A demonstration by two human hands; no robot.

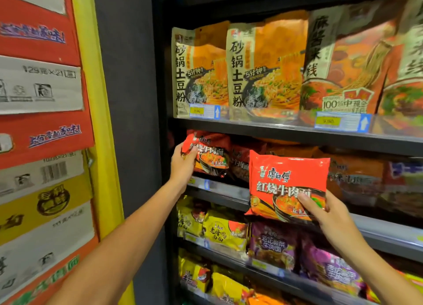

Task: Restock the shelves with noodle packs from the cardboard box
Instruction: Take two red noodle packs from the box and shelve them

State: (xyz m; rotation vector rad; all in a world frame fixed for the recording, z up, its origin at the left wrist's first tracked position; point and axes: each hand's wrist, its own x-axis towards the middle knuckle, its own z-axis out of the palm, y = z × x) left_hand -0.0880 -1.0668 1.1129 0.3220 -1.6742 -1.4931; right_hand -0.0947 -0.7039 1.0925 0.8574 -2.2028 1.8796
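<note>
Right hand [329, 215], 康師傅 noodle pack [288, 181]

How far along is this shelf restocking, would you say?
Partly done, it seems. Red noodle packs already stand at the left end of the middle shelf. In hand: the left hand presses one red pack into that row, while the right hand holds a second red pack in front of the shelf, not yet placed. The cardboard box being emptied isn't identifiable, so what remains can't be judged.
</note>
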